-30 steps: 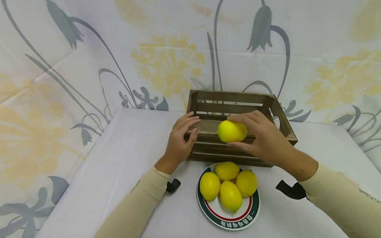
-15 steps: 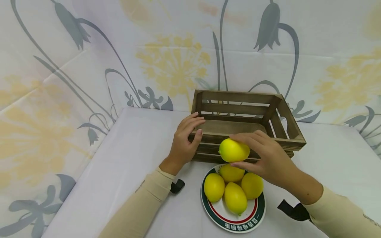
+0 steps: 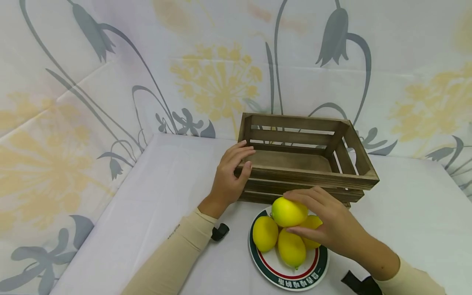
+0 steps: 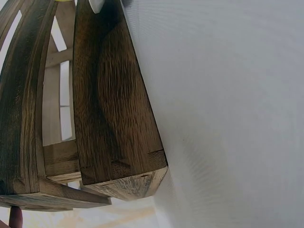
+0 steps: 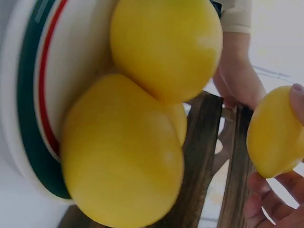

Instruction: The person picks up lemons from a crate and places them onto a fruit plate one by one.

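My right hand [image 3: 333, 223] pinches a yellow lemon [image 3: 289, 212] between thumb and fingers, above the back of a plate. On that white plate [image 3: 274, 275] with a green rim and red ring lie several more lemons [image 3: 292, 248]; the held one hides part of them. In the right wrist view, the held lemon [image 5: 273, 135] is apart from the lemons on the plate. My left hand [image 3: 229, 176] is at the front left corner of a brown slatted wooden crate [image 3: 306, 180], fingers loosely bent, holding nothing. A fingertip [image 4: 15, 217] shows by the crate's end in the left wrist view.
The crate stands behind the plate, near a patterned backdrop [image 3: 217, 78] with grey and yellow flowers. A white cloth [image 3: 177, 176] covers the table. Black straps [image 3: 220, 232] show at both wrists.
My right hand has brought the lemon from the crate's front toward me and down over the plate. The left hand keeps its place at the crate; the head view has shifted slightly.
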`<state>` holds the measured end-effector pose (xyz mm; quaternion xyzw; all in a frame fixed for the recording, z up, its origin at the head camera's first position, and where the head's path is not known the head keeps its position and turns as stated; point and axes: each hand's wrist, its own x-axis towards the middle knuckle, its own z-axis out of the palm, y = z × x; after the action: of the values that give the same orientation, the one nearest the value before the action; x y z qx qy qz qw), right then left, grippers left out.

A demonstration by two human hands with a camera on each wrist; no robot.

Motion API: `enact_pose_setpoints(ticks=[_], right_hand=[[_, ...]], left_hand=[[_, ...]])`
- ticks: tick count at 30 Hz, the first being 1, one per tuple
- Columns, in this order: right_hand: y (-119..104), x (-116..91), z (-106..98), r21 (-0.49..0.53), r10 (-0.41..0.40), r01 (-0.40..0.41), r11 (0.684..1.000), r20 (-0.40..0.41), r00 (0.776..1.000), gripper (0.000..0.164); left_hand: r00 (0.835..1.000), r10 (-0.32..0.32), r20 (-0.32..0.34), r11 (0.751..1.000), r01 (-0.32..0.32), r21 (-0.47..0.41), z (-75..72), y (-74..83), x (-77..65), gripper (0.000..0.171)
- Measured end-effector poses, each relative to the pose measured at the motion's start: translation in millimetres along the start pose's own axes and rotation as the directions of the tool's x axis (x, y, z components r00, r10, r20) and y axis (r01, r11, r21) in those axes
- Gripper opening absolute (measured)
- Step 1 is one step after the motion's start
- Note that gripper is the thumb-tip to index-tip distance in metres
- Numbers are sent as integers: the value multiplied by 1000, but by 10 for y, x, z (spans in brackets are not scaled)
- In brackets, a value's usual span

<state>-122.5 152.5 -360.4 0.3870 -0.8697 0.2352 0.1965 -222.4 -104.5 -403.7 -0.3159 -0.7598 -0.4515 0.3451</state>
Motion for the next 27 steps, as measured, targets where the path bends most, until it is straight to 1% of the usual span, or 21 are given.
enact_pose_setpoints(ticks=[4, 10, 16, 21, 27], right_hand=[[15, -102, 72, 34, 34, -34, 999, 6, 999, 59], [47, -197, 144, 79, 76, -77, 994, 7, 997, 64], [83, -258, 180, 78, 121, -124, 989, 42, 992, 65], [106, -272, 197, 88, 123, -127, 988, 55, 991, 65], [129, -289, 218, 47, 134, -138, 989, 86, 987, 64]], left_hand=[[1000, 3, 3, 1000, -3, -2, 17, 6, 3, 43], [1000, 4, 2, 1000, -4, -2, 35, 2, 0, 43], [1000, 10, 4, 1000, -10, -5, 45, -7, 2, 45], [1000, 16, -2, 1000, -16, -7, 19, 5, 26, 45], [1000, 2, -4, 1000, -2, 3, -5, 7, 18, 43]])
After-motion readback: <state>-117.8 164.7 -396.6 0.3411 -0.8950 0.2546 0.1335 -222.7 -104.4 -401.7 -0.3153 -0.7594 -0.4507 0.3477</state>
